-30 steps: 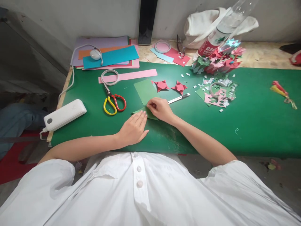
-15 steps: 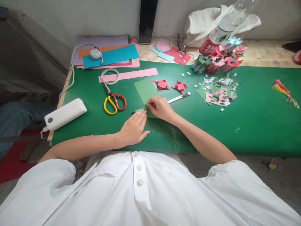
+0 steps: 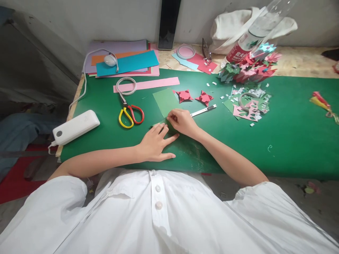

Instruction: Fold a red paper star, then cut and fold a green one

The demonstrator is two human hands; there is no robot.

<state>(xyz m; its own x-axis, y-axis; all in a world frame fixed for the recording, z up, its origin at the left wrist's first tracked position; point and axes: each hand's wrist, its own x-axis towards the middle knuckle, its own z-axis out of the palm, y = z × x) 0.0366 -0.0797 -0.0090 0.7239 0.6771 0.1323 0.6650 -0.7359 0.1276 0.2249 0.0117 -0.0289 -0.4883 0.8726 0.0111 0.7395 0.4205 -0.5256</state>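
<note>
While the left hand (image 3: 156, 143) lies over the small green paper (image 3: 162, 121), fingers spread — seemingly to steady it on the green table (image 3: 291, 141) — the right hand (image 3: 182, 123) is closed in a pinch at its edge, its exact hold hidden. Mostly covered, the paper shows a thin, pointed left end, near a flat green sheet (image 3: 165, 101).

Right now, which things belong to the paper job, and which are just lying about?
Seem to belong:
green paper piece touched by left hand and right hand
flat green paper sheet
yellow-and-red-handled scissors
slim silver cutter

Probably just lying about:
white plastic power bank
clear plastic bottle, red-and-white label
white cloth bag
</note>
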